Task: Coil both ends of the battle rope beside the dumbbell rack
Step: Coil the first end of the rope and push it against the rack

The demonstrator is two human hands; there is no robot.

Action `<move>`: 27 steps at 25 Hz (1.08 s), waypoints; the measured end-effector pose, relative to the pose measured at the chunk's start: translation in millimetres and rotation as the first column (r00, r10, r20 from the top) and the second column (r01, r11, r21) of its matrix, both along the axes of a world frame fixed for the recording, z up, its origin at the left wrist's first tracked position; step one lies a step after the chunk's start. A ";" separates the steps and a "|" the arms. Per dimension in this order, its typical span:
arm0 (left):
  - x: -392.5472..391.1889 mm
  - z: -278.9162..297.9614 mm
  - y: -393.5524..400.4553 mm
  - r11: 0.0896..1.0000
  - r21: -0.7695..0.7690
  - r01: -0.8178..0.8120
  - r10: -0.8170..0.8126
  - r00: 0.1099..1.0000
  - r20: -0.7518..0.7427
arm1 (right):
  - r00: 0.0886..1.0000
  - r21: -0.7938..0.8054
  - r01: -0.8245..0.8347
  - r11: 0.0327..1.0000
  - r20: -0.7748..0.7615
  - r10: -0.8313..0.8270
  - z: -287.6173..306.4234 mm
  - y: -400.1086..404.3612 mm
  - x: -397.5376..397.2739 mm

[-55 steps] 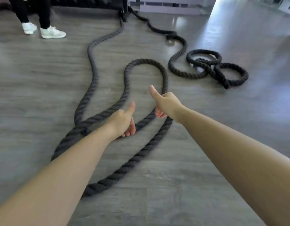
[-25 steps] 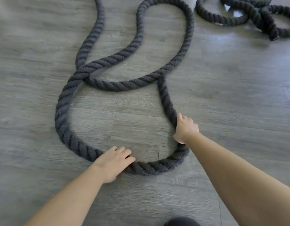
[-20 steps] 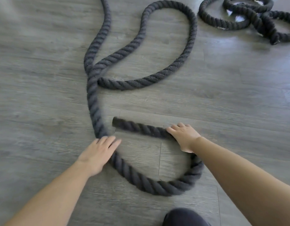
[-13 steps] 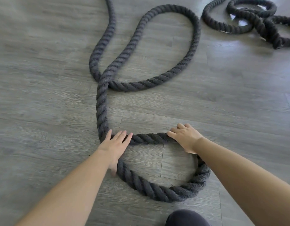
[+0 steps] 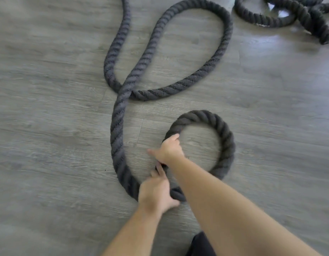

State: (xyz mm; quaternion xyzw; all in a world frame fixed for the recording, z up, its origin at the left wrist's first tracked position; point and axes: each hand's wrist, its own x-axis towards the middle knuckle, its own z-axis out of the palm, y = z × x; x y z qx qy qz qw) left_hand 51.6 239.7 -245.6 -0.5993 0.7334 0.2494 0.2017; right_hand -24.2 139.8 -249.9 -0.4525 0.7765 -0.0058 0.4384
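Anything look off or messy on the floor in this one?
Nothing damaged. The far pile at top right is a loose tangle, not a neat coil. The near rope has only one tight ring, under both hands (left hand, right hand); the rest sprawls in crossing loops.

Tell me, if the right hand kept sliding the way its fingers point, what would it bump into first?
The right hand points up and slightly left, along the small rope ring it grips. Beyond that curve lies bare floor, then probably the big loop of rope further out.

Left hand (image 5: 156,195) pressing down, right hand (image 5: 169,150) clenched, forearms nearly crossing.
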 end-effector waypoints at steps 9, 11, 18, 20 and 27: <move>72.5 -20.6 -9.9 0.834 -0.335 0.438 -0.476 0.879 -0.037 | 0.573 -0.068 -0.791 0.607 -0.431 0.697 -15.6 43.3 -43.3; 73.7 -10.2 -45.0 0.830 -0.347 0.437 -0.438 0.895 0.079 | 0.393 -0.052 -0.905 0.423 -0.485 0.781 -14.2 45.0 -53.1; 32.3 -12.0 -110.6 0.688 -0.090 0.720 -0.644 0.663 0.381 | 0.175 -0.049 -0.983 0.176 -0.521 0.836 -20.1 29.0 -99.4; 30.0 -18.0 -106.7 0.678 -0.138 0.722 -0.646 0.675 0.356 | 0.338 -0.040 -0.936 0.351 -0.383 0.859 -18.5 26.7 -97.4; -32.1 -12.0 -56.4 0.972 -0.133 0.195 -0.155 0.952 0.263 | 0.855 -0.127 -0.397 0.909 -0.412 0.316 -12.5 13.9 -64.4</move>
